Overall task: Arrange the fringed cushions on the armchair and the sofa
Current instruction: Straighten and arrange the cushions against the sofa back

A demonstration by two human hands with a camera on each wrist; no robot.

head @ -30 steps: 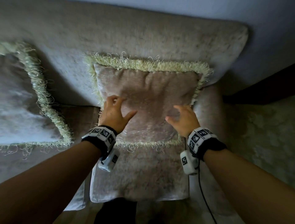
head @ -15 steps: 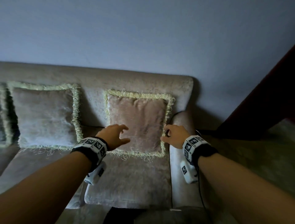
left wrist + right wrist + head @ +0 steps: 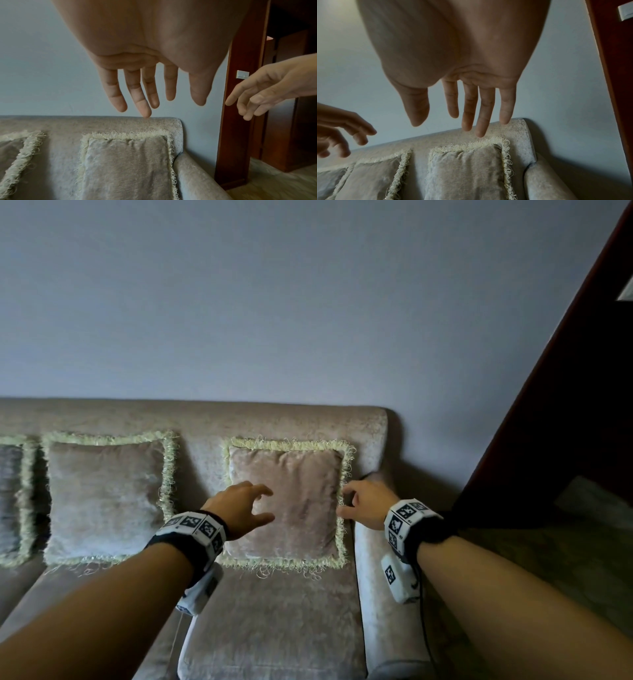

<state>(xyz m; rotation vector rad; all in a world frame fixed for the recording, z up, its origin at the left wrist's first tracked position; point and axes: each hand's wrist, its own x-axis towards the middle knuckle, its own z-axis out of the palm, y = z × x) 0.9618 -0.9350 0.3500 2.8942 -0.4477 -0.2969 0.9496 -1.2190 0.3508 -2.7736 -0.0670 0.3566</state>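
Observation:
A pinkish cushion with pale fringe [image 3: 301,501] [image 3: 126,167] [image 3: 467,174] stands upright against the backrest at the right end of the beige sofa [image 3: 274,628]. A second fringed cushion [image 3: 102,498] [image 3: 371,177] stands to its left, and part of a third [image 3: 10,498] shows at the left edge. My left hand [image 3: 253,505] [image 3: 154,104] hovers in front of the right cushion's left half, fingers straight and spread, holding nothing. My right hand [image 3: 352,501] [image 3: 453,124] floats by the cushion's right fringe, fingers relaxed, empty. Both wrist views show the hands clear of the cushion.
The sofa's right armrest [image 3: 380,594] lies under my right wrist. A dark red-brown wooden door frame [image 3: 548,412] [image 3: 240,121] rises right of the sofa, with a light switch [image 3: 242,74] beside it. A plain pale wall [image 3: 274,302] is behind.
Both hands have lifted off the right cushion and pulled back from it. The head view has drawn away and tilted up, so more wall and the other cushions show.

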